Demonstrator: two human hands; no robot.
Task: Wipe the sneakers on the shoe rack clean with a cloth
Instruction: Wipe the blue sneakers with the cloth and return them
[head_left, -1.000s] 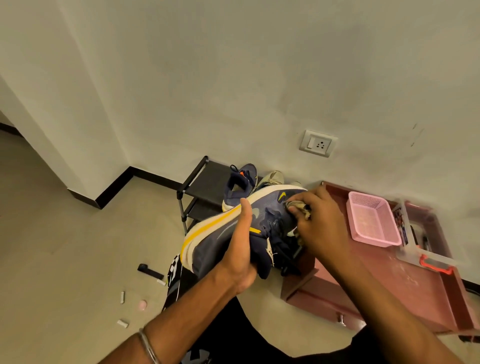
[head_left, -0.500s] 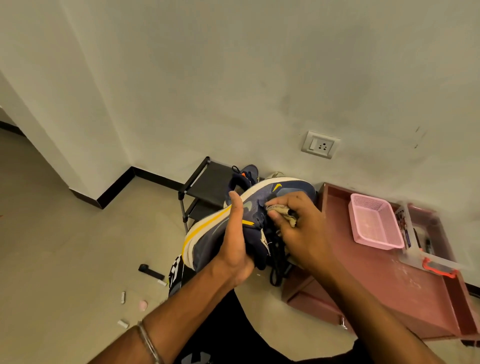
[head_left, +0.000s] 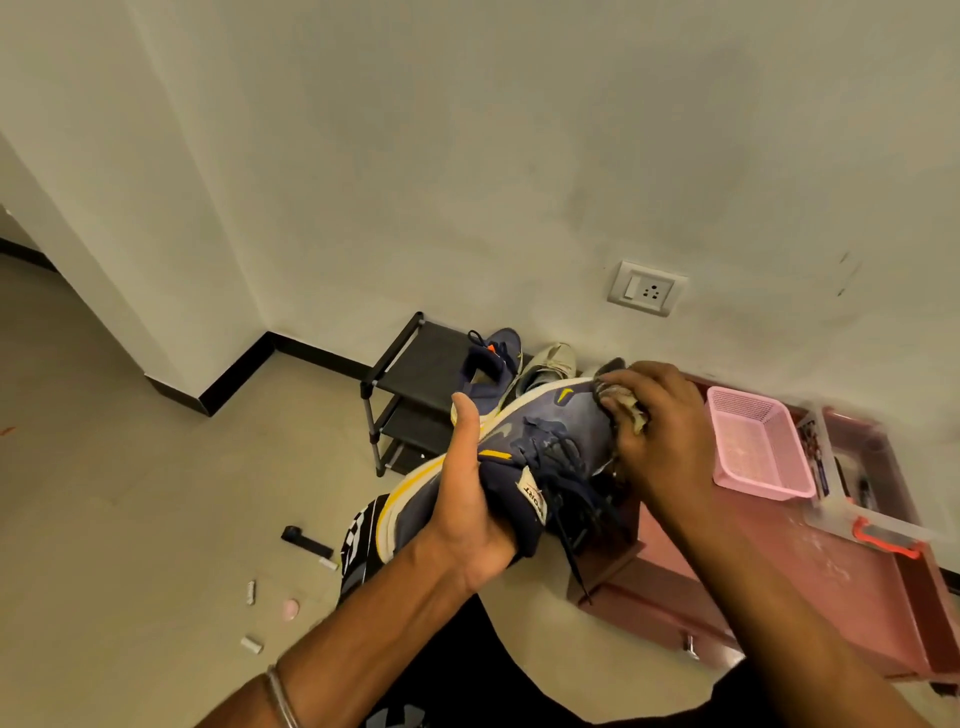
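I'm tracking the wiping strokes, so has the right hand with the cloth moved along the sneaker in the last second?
Yes. The right hand slid its crumpled grey cloth toward the navy sneaker's toe, nearer the pink plastic basket.

cloth (head_left: 626, 410) mostly hidden under right hand (head_left: 660, 436), forearms cut off

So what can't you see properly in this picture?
All in the head view:
- The cloth: mostly covered by the right hand, so its size is unclear.
- The navy sneaker: its heel is hidden behind the left hand.
- The shoes on the shoe rack: partly blocked by the held sneaker.
- The clear box: its contents are too small to name.
- The small bits on the floor: too small to identify.
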